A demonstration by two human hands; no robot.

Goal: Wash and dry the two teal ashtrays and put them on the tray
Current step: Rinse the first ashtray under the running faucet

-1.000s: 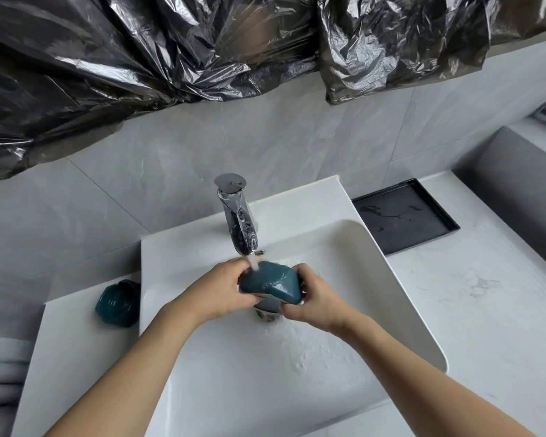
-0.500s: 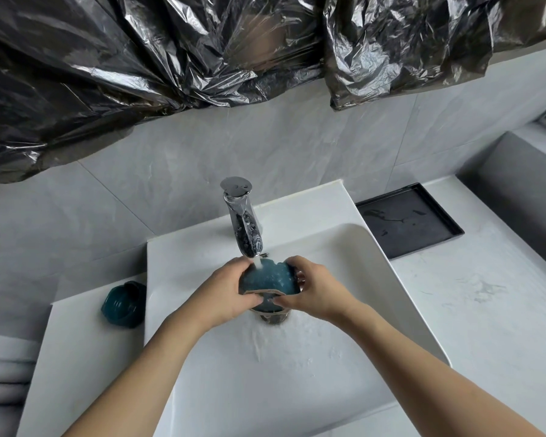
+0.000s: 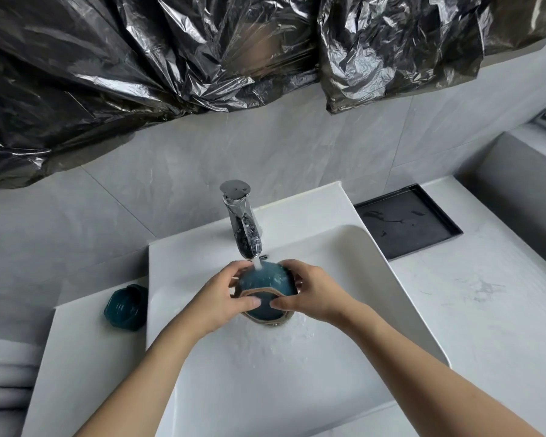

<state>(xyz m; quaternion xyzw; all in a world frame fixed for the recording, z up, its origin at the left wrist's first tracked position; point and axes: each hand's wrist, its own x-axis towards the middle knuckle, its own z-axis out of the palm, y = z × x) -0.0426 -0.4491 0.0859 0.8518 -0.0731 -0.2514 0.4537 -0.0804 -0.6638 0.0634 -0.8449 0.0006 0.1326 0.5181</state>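
A teal ashtray [image 3: 267, 280] is held over the white sink [image 3: 375, 279], tilted with its unglazed base ring facing me. Water from the chrome faucet [image 3: 243, 228] runs onto its upper side. My left hand [image 3: 219, 299] grips it from the left and my right hand [image 3: 316, 294] from the right, both thumbs pressed on the base. The second teal ashtray [image 3: 126, 307] rests on the counter to the left of the sink. The black tray [image 3: 407, 225] lies on the counter at the back right with nothing on it but some drops.
Crumpled black plastic sheeting [image 3: 171, 64] hangs along the grey tiled wall above the sink. Folded white towels [image 3: 4, 373] lie at the far left edge. The white marbled counter [image 3: 486, 310] stretches right of the sink, with a raised grey ledge [image 3: 524, 197] behind it.
Both hands have turned the ashtray under the running water, so its base ring now faces me and my thumbs rest on it. The view has shifted slightly downward.
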